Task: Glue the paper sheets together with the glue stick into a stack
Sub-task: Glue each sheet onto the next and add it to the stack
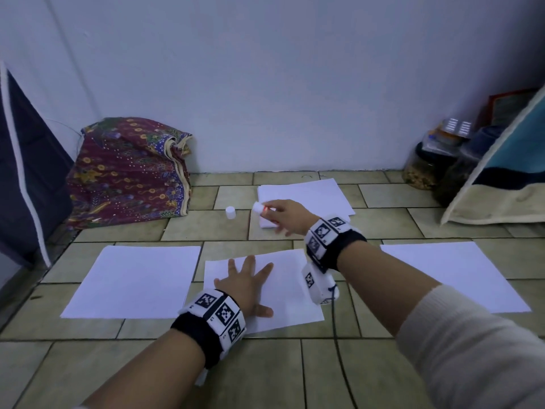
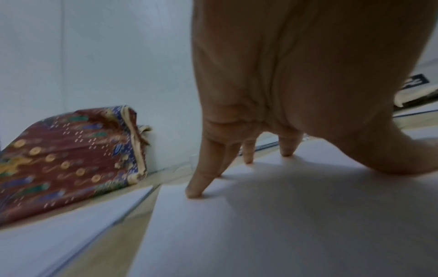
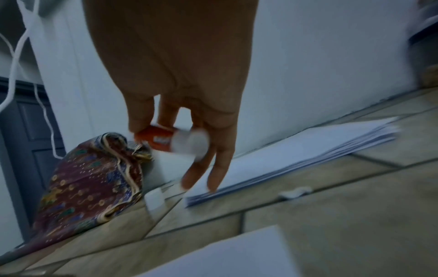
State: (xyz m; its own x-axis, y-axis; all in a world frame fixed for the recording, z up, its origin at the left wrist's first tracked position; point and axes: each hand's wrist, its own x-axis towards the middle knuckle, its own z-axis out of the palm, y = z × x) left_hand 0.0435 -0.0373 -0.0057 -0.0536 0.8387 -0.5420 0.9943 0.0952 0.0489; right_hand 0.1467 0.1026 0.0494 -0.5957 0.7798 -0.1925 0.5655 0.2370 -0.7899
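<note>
My left hand (image 1: 247,278) lies flat with spread fingers on the middle white sheet (image 1: 292,299); in the left wrist view its fingertips (image 2: 193,193) press on that sheet (image 2: 284,224). My right hand (image 1: 277,215) reaches forward and pinches an orange and white glue stick (image 1: 259,208) (image 3: 175,142) over the near corner of a pile of paper (image 1: 306,196) (image 3: 296,150). Two of its straight fingers (image 3: 218,174) point down at the pile's corner. The white cap (image 1: 230,212) (image 3: 155,199) stands on the floor to the left of the pile. Single sheets lie left (image 1: 132,281) and right (image 1: 451,276).
A patterned cloth bundle (image 1: 129,172) sits against the wall at the back left, and dark blue fabric (image 1: 26,172) hangs at the far left. Jars (image 1: 427,163) and a blue and beige cushion (image 1: 501,178) crowd the right corner. A small white scrap (image 3: 295,193) lies on the tiled floor (image 1: 295,379).
</note>
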